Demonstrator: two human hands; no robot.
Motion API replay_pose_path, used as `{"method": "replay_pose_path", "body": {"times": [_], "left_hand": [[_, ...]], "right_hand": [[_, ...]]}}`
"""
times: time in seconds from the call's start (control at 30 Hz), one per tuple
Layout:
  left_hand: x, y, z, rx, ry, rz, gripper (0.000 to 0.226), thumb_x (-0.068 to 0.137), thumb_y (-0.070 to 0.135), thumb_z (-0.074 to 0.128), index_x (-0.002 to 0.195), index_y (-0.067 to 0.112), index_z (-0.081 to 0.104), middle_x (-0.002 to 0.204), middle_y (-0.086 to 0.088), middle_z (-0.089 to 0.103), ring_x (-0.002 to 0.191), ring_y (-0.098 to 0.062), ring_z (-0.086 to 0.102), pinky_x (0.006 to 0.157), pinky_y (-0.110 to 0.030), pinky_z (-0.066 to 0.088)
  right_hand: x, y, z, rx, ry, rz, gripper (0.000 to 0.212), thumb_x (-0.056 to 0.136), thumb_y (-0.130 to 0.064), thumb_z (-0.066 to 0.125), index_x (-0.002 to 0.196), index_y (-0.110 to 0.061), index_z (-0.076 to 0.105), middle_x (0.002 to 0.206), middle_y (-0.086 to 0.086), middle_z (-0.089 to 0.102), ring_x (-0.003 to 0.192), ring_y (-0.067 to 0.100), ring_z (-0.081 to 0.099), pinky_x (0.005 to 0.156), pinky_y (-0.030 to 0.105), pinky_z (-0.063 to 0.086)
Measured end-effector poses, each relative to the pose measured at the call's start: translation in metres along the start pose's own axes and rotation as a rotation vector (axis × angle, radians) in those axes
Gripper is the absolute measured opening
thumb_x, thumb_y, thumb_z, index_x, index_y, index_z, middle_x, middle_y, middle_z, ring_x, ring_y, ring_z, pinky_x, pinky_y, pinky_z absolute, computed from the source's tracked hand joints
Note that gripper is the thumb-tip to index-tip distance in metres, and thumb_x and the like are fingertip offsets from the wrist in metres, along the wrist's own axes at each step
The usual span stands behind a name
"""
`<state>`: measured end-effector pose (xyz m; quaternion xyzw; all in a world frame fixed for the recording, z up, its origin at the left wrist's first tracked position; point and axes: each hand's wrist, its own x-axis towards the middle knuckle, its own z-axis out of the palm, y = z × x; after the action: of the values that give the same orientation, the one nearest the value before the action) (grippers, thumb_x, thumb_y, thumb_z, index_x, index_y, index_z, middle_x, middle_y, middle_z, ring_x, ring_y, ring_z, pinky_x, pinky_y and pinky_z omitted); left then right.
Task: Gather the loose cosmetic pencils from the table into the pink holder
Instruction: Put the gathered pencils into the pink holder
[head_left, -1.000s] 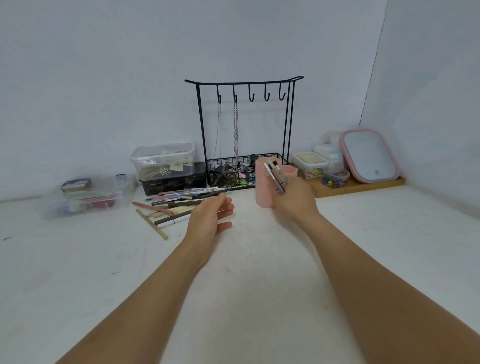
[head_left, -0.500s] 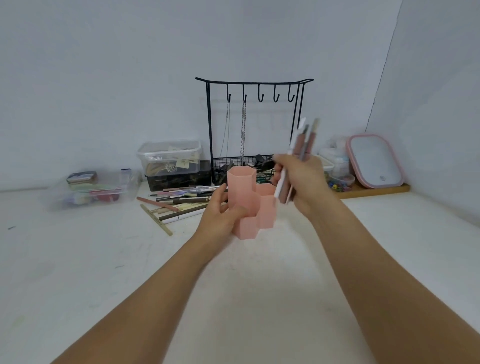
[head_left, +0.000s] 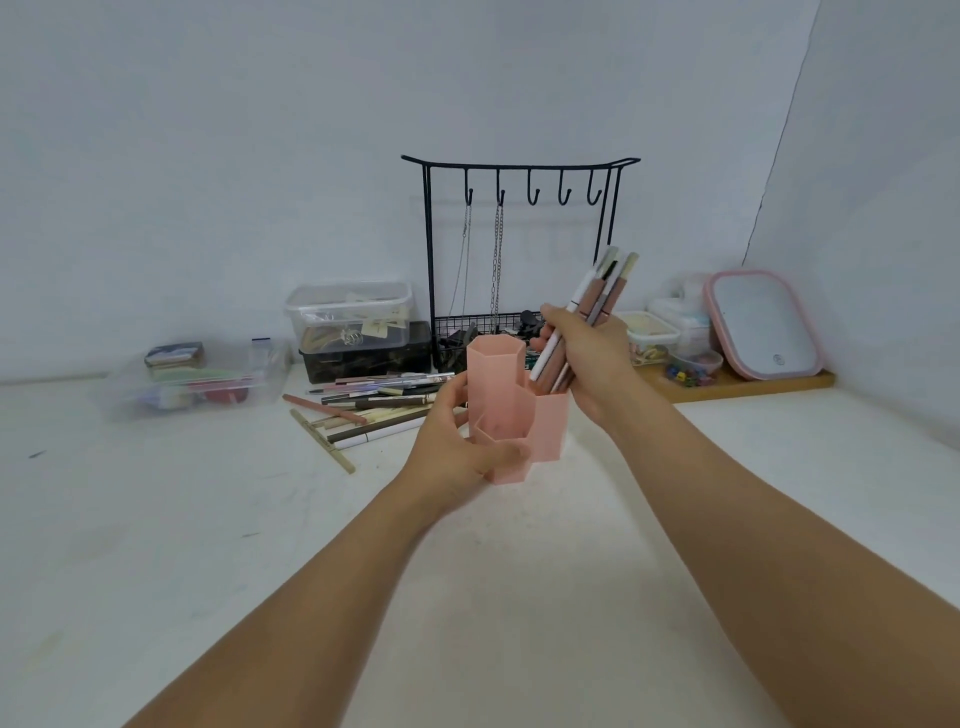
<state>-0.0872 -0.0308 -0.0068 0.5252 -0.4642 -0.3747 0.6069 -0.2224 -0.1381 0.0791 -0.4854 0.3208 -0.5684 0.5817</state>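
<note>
The right hand (head_left: 597, 358) gripped a bundle of cosmetic pencils (head_left: 589, 312), tilted, their lower ends just inside the right-hand cell of the pink holder (head_left: 511, 410) directly beneath the grip. The left hand (head_left: 457, 457) clasped the holder's near-left side. Loose pencils (head_left: 374, 405) lay left of both hands on the table (head_left: 208, 519).

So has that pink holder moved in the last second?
Yes. The pink holder was up in the right hand, close to the black wire stand; now it stands on the table nearer the person, gripped by the left hand.
</note>
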Motion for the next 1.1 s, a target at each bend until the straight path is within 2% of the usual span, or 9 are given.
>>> {"method": "replay_pose_path", "body": {"times": [0.1, 0.3, 0.4, 0.47, 0.6, 0.73, 0.87, 1.0, 1.1], "left_hand": [[-0.002, 0.001, 0.001, 0.01, -0.01, -0.012, 0.106, 0.051, 0.011, 0.095, 0.139, 0.043, 0.045, 0.124, 0.012, 0.058, 0.106, -0.018, 0.069, 0.066, -0.04, 0.064], [-0.007, 0.004, 0.002, 0.042, -0.005, 0.024, 0.107, 0.054, 0.014, 0.095, 0.144, 0.041, 0.043, 0.123, 0.013, 0.059, 0.092, -0.003, 0.073, 0.062, -0.031, 0.061], [-0.008, 0.006, 0.002, 0.069, 0.016, 0.034, 0.108, 0.052, 0.019, 0.096, 0.144, 0.039, 0.043, 0.124, 0.01, 0.059, 0.101, -0.012, 0.071, 0.064, -0.031, 0.062], [-0.009, 0.006, 0.003, 0.074, 0.027, 0.04, 0.107, 0.051, 0.021, 0.096, 0.143, 0.039, 0.044, 0.126, 0.008, 0.059, 0.102, -0.013, 0.071, 0.067, -0.033, 0.063], [-0.01, 0.006, 0.003, 0.078, 0.035, 0.048, 0.105, 0.053, 0.02, 0.096, 0.142, 0.038, 0.044, 0.129, 0.008, 0.06, 0.102, -0.01, 0.071, 0.071, -0.036, 0.064], [-0.01, 0.006, 0.004, 0.113, 0.053, 0.068, 0.1, 0.063, 0.011, 0.094, 0.145, 0.036, 0.043, 0.13, 0.008, 0.059, 0.092, -0.002, 0.071, 0.07, -0.031, 0.062], [-0.01, 0.009, 0.004, 0.215, 0.008, 0.087, 0.104, 0.068, 0.019, 0.095, 0.153, 0.033, 0.038, 0.143, 0.013, 0.051, 0.123, -0.008, 0.053, 0.096, -0.032, 0.049], [-0.008, 0.009, 0.002, 0.167, -0.047, 0.066, 0.084, 0.081, 0.012, 0.084, 0.15, 0.038, 0.043, 0.138, 0.027, 0.052, 0.125, -0.006, 0.053, 0.098, -0.029, 0.048], [-0.008, 0.011, 0.003, 0.156, -0.054, 0.046, 0.073, 0.087, 0.003, 0.074, 0.14, 0.047, 0.048, 0.132, 0.032, 0.051, 0.121, 0.002, 0.053, 0.077, -0.01, 0.05]], "right_hand": [[0.002, 0.006, 0.004, -0.256, 0.025, -0.073, 0.014, 0.081, -0.017, 0.075, 0.071, -0.015, 0.065, 0.055, -0.005, 0.066, 0.054, 0.011, 0.065, 0.057, 0.028, 0.053], [-0.006, 0.034, -0.008, -0.239, -0.143, 0.127, 0.022, 0.08, -0.04, 0.078, 0.071, -0.02, 0.074, 0.078, 0.002, 0.075, 0.073, 0.019, 0.07, 0.073, 0.037, 0.058], [-0.008, 0.039, -0.014, -0.216, -0.233, 0.115, 0.035, 0.076, -0.048, 0.081, 0.094, -0.018, 0.078, 0.091, 0.003, 0.078, 0.084, 0.022, 0.072, 0.073, 0.036, 0.059], [-0.009, 0.042, -0.018, -0.147, -0.308, 0.107, 0.058, 0.069, -0.046, 0.087, 0.114, -0.012, 0.071, 0.105, 0.009, 0.076, 0.096, 0.029, 0.072, 0.079, 0.043, 0.06], [-0.01, 0.045, -0.036, -0.16, -0.517, 0.107, 0.081, 0.063, -0.022, 0.094, 0.133, -0.011, 0.056, 0.122, 0.017, 0.07, 0.11, 0.036, 0.069, 0.088, 0.053, 0.057], [-0.009, 0.044, -0.048, -0.447, -0.273, 0.083, 0.081, 0.054, -0.023, 0.099, 0.123, -0.016, 0.058, 0.116, 0.008, 0.068, 0.102, 0.027, 0.069, 0.079, 0.041, 0.062], [-0.001, 0.047, -0.053, -0.438, -0.121, 0.056, 0.063, 0.059, -0.03, 0.096, 0.112, -0.013, 0.066, 0.104, 0.001, 0.069, 0.091, 0.017, 0.068, 0.056, 0.016, 0.053], [-0.005, 0.057, -0.043, -0.481, 0.133, -0.033, 0.066, 0.065, -0.032, 0.092, 0.121, -0.016, 0.06, 0.11, 0.0, 0.066, 0.1, 0.02, 0.065, 0.084, 0.039, 0.057], [-0.021, 0.064, -0.023, -0.63, 0.366, -0.251, 0.045, 0.076, -0.031, 0.074, 0.112, -0.015, 0.053, 0.112, 0.001, 0.054, 0.106, 0.022, 0.053, 0.092, 0.039, 0.047]]}}
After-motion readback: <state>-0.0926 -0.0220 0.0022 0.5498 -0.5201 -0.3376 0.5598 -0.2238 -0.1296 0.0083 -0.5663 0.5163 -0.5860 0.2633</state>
